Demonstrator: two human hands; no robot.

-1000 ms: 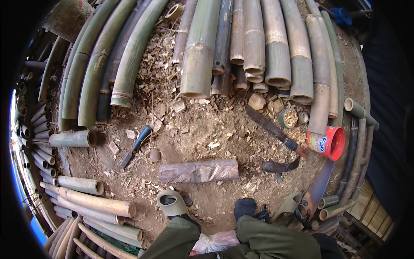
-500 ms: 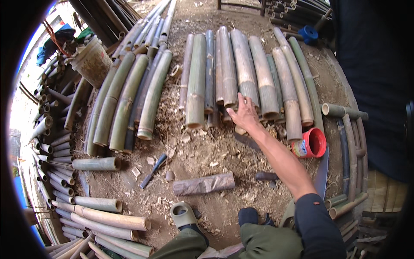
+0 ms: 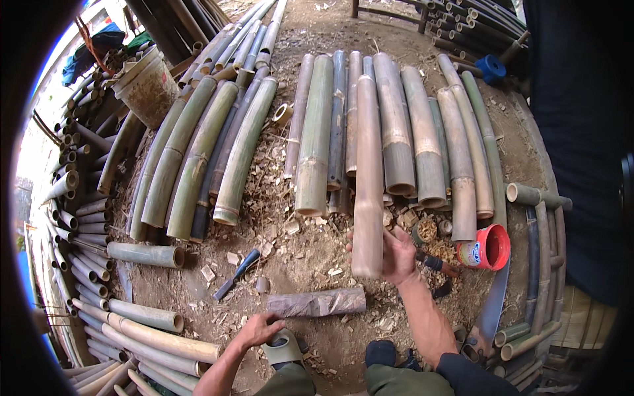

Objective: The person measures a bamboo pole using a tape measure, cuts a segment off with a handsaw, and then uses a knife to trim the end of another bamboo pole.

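My right hand (image 3: 399,257) grips the near end of a pale brown bamboo pole (image 3: 368,191), its fingers partly hidden behind it. The slightly blurred pole points away from me, over the row of bamboo poles (image 3: 314,138) on the ground. My left hand (image 3: 259,329) holds nothing, its fingers stretched toward a rough wood block (image 3: 317,302) and apart from it, above my sandalled foot (image 3: 284,350). Beyond the block lies a narrow tool with a blue handle (image 3: 247,263). A dark-handled tool (image 3: 432,262) shows just right of my right hand.
A red tub (image 3: 492,247) and a saw blade (image 3: 495,297) are at the right. More bamboo poles (image 3: 191,158) lie at the left, with cut pieces (image 3: 148,317) stacked nearer. A dirty bucket (image 3: 148,89) stands far left. Wood chips (image 3: 264,247) litter the ground.
My right hand has drawn back toward me and now holds a bamboo pole pulled out from the row. My left hand has come into view at the lower left.
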